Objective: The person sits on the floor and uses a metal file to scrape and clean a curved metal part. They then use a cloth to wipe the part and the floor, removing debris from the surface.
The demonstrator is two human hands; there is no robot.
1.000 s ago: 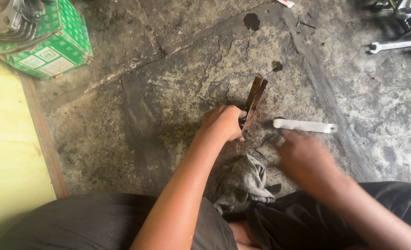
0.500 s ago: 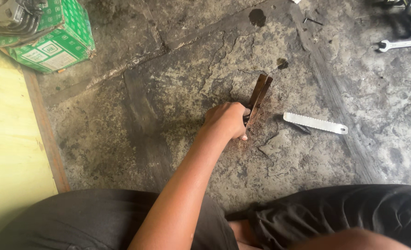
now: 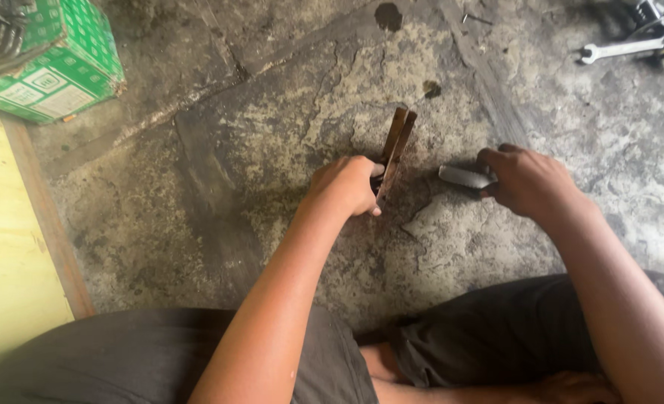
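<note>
My left hand grips a rusty brown metal part, made of two flat bars side by side, held on edge against the stained concrete floor. My right hand lies just to its right, fingers closed over a silver flat tool on the floor; only the tool's left end shows. Both forearms reach forward from my lap, over dark trousers.
A green and white cardboard box with metal parts on top stands at the far left. A yellow board runs along the left edge. A silver spanner and other metal pieces lie at the top right.
My right hand, out of sight half a second ago, has come back and closed over the silver tool. A grey rag seen a second ago near my lap is gone. Left hand keeps its grip.
</note>
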